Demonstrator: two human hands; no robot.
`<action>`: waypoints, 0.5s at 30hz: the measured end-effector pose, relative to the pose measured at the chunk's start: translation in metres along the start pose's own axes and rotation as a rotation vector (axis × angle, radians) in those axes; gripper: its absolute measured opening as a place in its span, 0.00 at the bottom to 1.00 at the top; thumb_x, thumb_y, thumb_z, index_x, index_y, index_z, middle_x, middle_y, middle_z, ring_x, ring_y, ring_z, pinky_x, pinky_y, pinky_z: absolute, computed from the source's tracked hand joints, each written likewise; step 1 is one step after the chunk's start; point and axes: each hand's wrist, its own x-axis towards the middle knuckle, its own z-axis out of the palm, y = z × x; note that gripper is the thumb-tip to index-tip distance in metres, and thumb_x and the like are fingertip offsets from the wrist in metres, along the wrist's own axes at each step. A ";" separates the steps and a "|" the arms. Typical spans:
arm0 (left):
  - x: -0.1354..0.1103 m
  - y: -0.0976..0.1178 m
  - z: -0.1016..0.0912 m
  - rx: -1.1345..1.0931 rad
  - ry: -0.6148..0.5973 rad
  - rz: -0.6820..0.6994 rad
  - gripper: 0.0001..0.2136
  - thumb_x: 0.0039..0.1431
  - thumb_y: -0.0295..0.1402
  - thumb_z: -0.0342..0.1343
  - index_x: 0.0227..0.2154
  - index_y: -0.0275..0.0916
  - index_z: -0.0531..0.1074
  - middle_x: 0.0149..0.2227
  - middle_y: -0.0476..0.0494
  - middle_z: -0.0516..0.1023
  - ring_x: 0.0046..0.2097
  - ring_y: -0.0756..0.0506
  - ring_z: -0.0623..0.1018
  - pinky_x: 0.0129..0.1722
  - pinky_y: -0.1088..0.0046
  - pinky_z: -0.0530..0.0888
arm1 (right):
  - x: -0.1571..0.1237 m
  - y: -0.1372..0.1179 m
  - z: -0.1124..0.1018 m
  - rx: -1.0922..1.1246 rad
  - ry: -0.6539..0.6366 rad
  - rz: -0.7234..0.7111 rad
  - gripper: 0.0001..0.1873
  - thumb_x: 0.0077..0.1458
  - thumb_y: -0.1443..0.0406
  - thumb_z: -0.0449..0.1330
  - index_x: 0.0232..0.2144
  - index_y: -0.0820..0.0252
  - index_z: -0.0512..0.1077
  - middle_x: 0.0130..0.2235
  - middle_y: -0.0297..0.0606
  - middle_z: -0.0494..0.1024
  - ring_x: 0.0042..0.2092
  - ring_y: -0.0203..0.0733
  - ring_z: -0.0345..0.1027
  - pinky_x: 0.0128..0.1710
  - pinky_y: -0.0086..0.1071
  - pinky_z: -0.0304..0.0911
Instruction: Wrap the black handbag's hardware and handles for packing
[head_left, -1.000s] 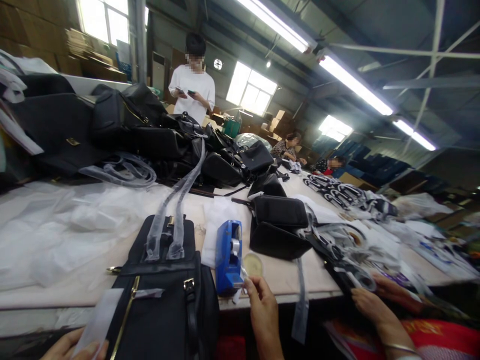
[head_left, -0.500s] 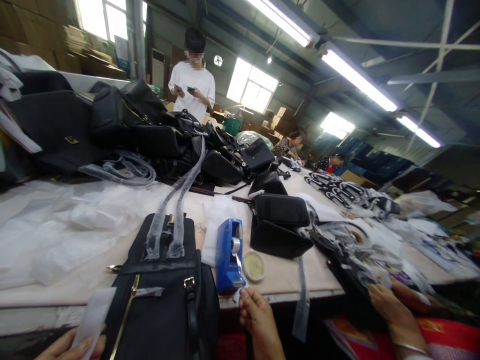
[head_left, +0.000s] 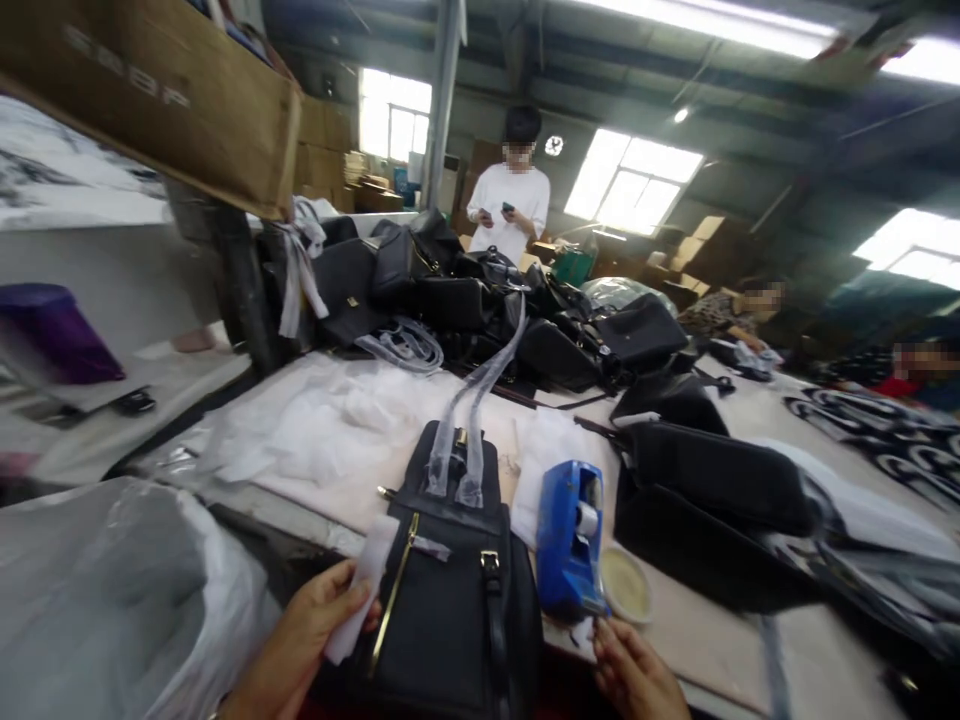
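Note:
A black backpack (head_left: 442, 600) lies at the table's front edge, with a gold zip and a buckled side strap. Clear plastic wraps its two long straps. My left hand (head_left: 307, 625) grips a folded strip of thin white packing sheet (head_left: 365, 590) against the bag's left side, beside the zip. A blue tape dispenser (head_left: 559, 545) with a roll of clear tape (head_left: 586, 520) stands right of the backpack. At its front end my right hand (head_left: 637, 670) has its fingertips pinched, apparently on the tape's end; the tape itself is hard to make out there.
Black bags (head_left: 465, 305) are heaped across the back. White packing sheets (head_left: 322, 410) lie left, above a large plastic sack (head_left: 135, 600). A round tub (head_left: 626, 585) touches the dispenser's right side, near another black bag (head_left: 712, 500). A person (head_left: 510, 200) stands behind the heap.
My view has swung left, so things sit further right in the picture and the plastic sack shows. Both hands keep their places by the backpack and the dispenser. A neighbour's hands have left view.

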 end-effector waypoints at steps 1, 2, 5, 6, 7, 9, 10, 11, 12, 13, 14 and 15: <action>-0.002 0.001 0.000 0.000 -0.003 0.004 0.16 0.50 0.42 0.67 0.37 0.37 0.76 0.26 0.50 0.78 0.28 0.50 0.74 0.26 0.79 0.70 | 0.000 0.002 0.001 0.015 -0.008 0.003 0.27 0.27 0.49 0.74 0.27 0.58 0.74 0.22 0.32 0.72 0.20 0.33 0.60 0.21 0.29 0.61; -0.003 0.000 -0.002 0.003 0.011 -0.001 0.16 0.51 0.42 0.67 0.38 0.37 0.76 0.27 0.50 0.78 0.29 0.50 0.75 0.27 0.79 0.70 | -0.001 0.003 0.001 0.024 -0.011 -0.003 0.27 0.28 0.49 0.74 0.28 0.58 0.74 0.23 0.32 0.71 0.20 0.33 0.60 0.22 0.29 0.61; 0.001 -0.011 -0.016 0.014 0.050 -0.070 0.19 0.45 0.41 0.71 0.37 0.37 0.76 0.27 0.49 0.80 0.29 0.49 0.76 0.27 0.80 0.71 | -0.006 0.002 0.004 -0.017 -0.025 -0.077 0.25 0.34 0.47 0.71 0.27 0.59 0.73 0.22 0.30 0.69 0.20 0.31 0.57 0.21 0.27 0.57; 0.006 -0.015 -0.021 0.010 0.044 -0.108 0.19 0.42 0.41 0.72 0.35 0.37 0.76 0.26 0.49 0.80 0.28 0.49 0.76 0.27 0.80 0.71 | -0.006 0.000 0.004 -0.061 -0.025 -0.120 0.24 0.37 0.46 0.70 0.26 0.59 0.72 0.22 0.29 0.69 0.20 0.31 0.56 0.21 0.26 0.55; 0.012 -0.019 -0.026 0.005 0.031 -0.149 0.20 0.40 0.41 0.73 0.35 0.37 0.76 0.26 0.49 0.80 0.27 0.49 0.76 0.26 0.80 0.72 | -0.006 -0.001 0.003 -0.121 -0.014 -0.170 0.24 0.41 0.46 0.68 0.25 0.60 0.71 0.22 0.29 0.69 0.20 0.31 0.56 0.21 0.26 0.54; 0.023 -0.024 -0.032 -0.003 0.015 -0.188 0.22 0.38 0.41 0.74 0.35 0.38 0.76 0.25 0.49 0.80 0.27 0.48 0.76 0.25 0.80 0.72 | -0.006 -0.003 -0.001 -0.299 0.032 -0.281 0.21 0.48 0.47 0.63 0.26 0.59 0.71 0.24 0.30 0.70 0.23 0.34 0.59 0.23 0.27 0.55; 0.026 -0.024 -0.032 -0.006 0.012 -0.194 0.22 0.37 0.41 0.74 0.35 0.38 0.76 0.25 0.49 0.80 0.27 0.48 0.76 0.25 0.79 0.72 | -0.006 -0.002 -0.003 -0.405 0.062 -0.333 0.20 0.51 0.48 0.61 0.26 0.59 0.71 0.24 0.31 0.71 0.24 0.36 0.62 0.26 0.28 0.56; 0.027 -0.024 -0.032 -0.005 0.012 -0.191 0.22 0.37 0.41 0.74 0.36 0.38 0.76 0.25 0.49 0.80 0.27 0.48 0.76 0.25 0.79 0.72 | -0.007 0.000 -0.006 -0.509 0.081 -0.372 0.19 0.52 0.49 0.59 0.27 0.58 0.72 0.24 0.32 0.72 0.26 0.39 0.64 0.28 0.29 0.58; 0.025 -0.022 -0.030 -0.004 0.013 -0.179 0.22 0.38 0.41 0.74 0.36 0.37 0.76 0.25 0.49 0.80 0.27 0.48 0.76 0.26 0.79 0.72 | -0.009 0.004 -0.007 -0.596 0.090 -0.400 0.18 0.53 0.49 0.58 0.27 0.57 0.72 0.24 0.33 0.73 0.28 0.41 0.66 0.30 0.31 0.59; 0.022 -0.020 -0.027 0.000 0.015 -0.155 0.21 0.39 0.41 0.73 0.36 0.37 0.76 0.25 0.49 0.80 0.27 0.48 0.76 0.26 0.79 0.72 | -0.012 0.009 -0.008 -0.659 0.095 -0.420 0.17 0.53 0.49 0.57 0.27 0.56 0.73 0.23 0.33 0.74 0.29 0.43 0.68 0.32 0.32 0.60; 0.017 -0.017 -0.023 0.008 0.012 -0.124 0.20 0.42 0.41 0.72 0.36 0.37 0.76 0.25 0.49 0.79 0.28 0.49 0.76 0.26 0.79 0.72 | -0.015 0.014 -0.008 -0.695 0.105 -0.427 0.18 0.53 0.49 0.56 0.27 0.55 0.73 0.23 0.34 0.74 0.29 0.44 0.69 0.32 0.33 0.60; 0.011 -0.014 -0.018 0.020 0.012 -0.085 0.18 0.45 0.41 0.70 0.37 0.37 0.76 0.25 0.49 0.79 0.28 0.49 0.75 0.27 0.79 0.71 | -0.018 0.019 -0.005 -0.706 0.125 -0.424 0.18 0.52 0.48 0.56 0.27 0.54 0.73 0.23 0.34 0.74 0.28 0.45 0.69 0.32 0.33 0.60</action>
